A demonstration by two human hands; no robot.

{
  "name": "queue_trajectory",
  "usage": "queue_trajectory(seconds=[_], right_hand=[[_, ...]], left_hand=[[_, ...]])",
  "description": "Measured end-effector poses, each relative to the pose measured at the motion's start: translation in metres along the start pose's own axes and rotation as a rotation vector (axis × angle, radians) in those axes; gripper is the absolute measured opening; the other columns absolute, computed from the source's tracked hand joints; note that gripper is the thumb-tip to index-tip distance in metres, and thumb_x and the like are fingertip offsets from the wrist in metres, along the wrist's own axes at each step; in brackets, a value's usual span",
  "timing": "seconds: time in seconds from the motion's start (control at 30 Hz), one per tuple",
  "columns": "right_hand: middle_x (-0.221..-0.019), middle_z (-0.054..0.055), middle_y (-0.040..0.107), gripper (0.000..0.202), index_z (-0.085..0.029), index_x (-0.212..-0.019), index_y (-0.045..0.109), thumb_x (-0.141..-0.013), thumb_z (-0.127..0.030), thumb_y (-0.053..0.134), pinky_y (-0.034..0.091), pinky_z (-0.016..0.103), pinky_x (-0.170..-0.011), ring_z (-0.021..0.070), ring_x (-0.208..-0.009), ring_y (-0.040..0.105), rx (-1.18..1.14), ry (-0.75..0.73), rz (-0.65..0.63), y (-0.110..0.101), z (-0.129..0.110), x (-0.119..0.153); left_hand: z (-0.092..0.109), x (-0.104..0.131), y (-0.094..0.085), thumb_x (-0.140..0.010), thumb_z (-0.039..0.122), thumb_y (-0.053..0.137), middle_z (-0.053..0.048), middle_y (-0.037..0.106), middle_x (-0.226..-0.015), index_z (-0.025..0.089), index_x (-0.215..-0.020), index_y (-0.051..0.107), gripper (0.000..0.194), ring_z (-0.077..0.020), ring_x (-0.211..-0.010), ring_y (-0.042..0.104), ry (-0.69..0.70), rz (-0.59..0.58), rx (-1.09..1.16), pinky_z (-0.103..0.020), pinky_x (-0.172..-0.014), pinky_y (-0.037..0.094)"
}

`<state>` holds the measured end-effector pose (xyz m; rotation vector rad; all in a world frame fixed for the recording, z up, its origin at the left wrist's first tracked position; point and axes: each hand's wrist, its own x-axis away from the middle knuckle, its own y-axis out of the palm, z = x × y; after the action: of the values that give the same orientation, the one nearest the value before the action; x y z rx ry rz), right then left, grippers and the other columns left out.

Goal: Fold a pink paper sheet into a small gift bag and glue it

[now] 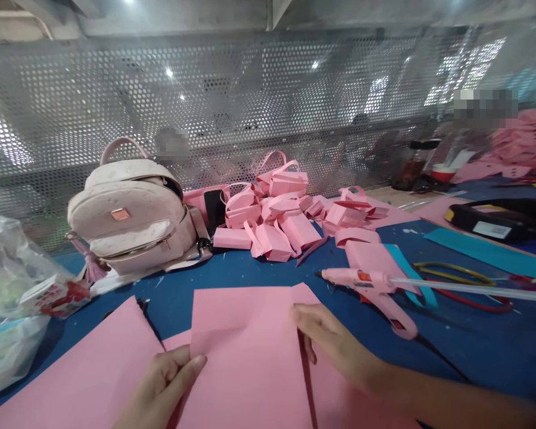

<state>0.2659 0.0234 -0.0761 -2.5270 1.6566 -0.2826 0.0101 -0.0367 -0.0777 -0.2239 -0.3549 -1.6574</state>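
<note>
A pink sheet of paper (245, 351) is held up between my two hands at the bottom middle. My left hand (165, 381) pinches its left edge, thumb on the near face. At the upper right edge, my right hand (335, 345) grips the sheet with thumb in front and fingers curled behind. More pink paper lies beneath and to the right, partly covered by the arm. To the left rests another large pink sheet (89, 369). A pink hot glue gun (370, 286) with a long clear glue stick lies beyond my right hand.
Behind the sheet is a pile of small pink paper bags (272, 220). A pale backpack (134, 208) stands at back left, near plastic bags (13, 351) and a small red-and-white box (56, 296). Blue strips (486, 250) and a black strap (504, 217) lie at right. A perforated metal panel (232, 89) stands behind.
</note>
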Motion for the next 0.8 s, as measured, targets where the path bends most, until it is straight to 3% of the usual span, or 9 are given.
queue_trajectory(seconds=[0.1, 0.2, 0.27, 0.4, 0.5, 0.63, 0.8], right_hand=[[-0.054, -0.007, 0.019, 0.068, -0.023, -0.055, 0.022, -0.083, -0.08, 0.048, 0.019, 0.027, -0.046, 0.0088, -0.049, 0.022, 0.177, -0.028, -0.071, 0.0, 0.001, 0.0], [-0.053, -0.007, 0.013, 0.069, -0.022, -0.053, 0.019, -0.087, -0.075, 0.048, 0.014, 0.028, -0.047, 0.0086, -0.05, 0.015, 0.24, -0.064, -0.188, -0.001, 0.004, 0.0], [-0.048, -0.007, 0.018, 0.069, -0.022, -0.048, 0.022, -0.088, -0.07, 0.052, 0.019, 0.026, -0.047, 0.0079, -0.046, 0.02, 0.267, -0.064, -0.239, -0.001, 0.005, 0.001], [-0.038, -0.004, 0.04, 0.064, -0.021, -0.046, 0.043, -0.093, -0.064, 0.046, 0.034, 0.023, -0.05, 0.0097, -0.04, 0.04, 0.152, 0.021, -0.318, 0.001, 0.001, 0.004], [-0.035, -0.004, 0.042, 0.066, -0.02, -0.047, 0.047, -0.094, -0.067, 0.042, 0.034, 0.022, -0.047, 0.0088, -0.034, 0.039, 0.033, 0.065, -0.371, 0.002, -0.003, 0.005], [-0.039, -0.002, 0.047, 0.066, -0.02, -0.048, 0.045, -0.09, -0.07, 0.045, 0.031, 0.021, -0.045, 0.0091, -0.038, 0.044, 0.046, 0.048, -0.316, 0.003, 0.001, 0.003], [-0.042, -0.006, 0.041, 0.06, -0.023, -0.057, 0.036, -0.084, -0.074, 0.052, 0.027, 0.021, -0.044, 0.0096, -0.042, 0.044, 0.088, 0.079, -0.187, 0.003, 0.01, -0.001]], left_hand=[[-0.001, -0.004, -0.002, -0.069, 0.067, 0.075, -0.007, 0.074, -0.078, 0.017, -0.092, 0.074, 0.056, -0.023, -0.07, 0.068, 0.026, 0.053, 0.093, -0.03, -0.069, 0.055], [-0.004, -0.007, -0.003, -0.07, 0.064, 0.077, -0.008, 0.075, -0.084, 0.016, -0.099, 0.073, 0.056, -0.025, -0.074, 0.07, 0.051, 0.095, 0.129, -0.032, -0.071, 0.056], [-0.005, -0.008, -0.003, -0.07, 0.062, 0.078, -0.008, 0.075, -0.083, 0.016, -0.099, 0.073, 0.054, -0.0267, -0.079, 0.071, 0.058, 0.104, 0.153, -0.033, -0.072, 0.057], [-0.003, -0.005, 0.003, -0.067, 0.055, 0.083, -0.007, 0.076, -0.082, 0.018, -0.097, 0.073, 0.048, -0.0278, -0.083, 0.072, 0.058, 0.094, 0.212, -0.033, -0.075, 0.056], [-0.001, -0.003, 0.007, -0.065, 0.057, 0.083, -0.007, 0.076, -0.082, 0.018, -0.094, 0.073, 0.049, -0.0289, -0.083, 0.072, 0.041, 0.097, 0.217, -0.034, -0.074, 0.056], [-0.001, -0.003, 0.006, -0.067, 0.057, 0.083, -0.006, 0.077, -0.086, 0.019, -0.093, 0.073, 0.047, -0.0272, -0.085, 0.072, 0.056, 0.105, 0.223, -0.031, -0.074, 0.056], [-0.005, -0.005, 0.003, -0.071, 0.052, 0.081, -0.004, 0.075, -0.074, 0.02, -0.086, 0.074, 0.037, -0.0254, -0.074, 0.072, 0.068, 0.052, 0.181, -0.031, -0.072, 0.056]])
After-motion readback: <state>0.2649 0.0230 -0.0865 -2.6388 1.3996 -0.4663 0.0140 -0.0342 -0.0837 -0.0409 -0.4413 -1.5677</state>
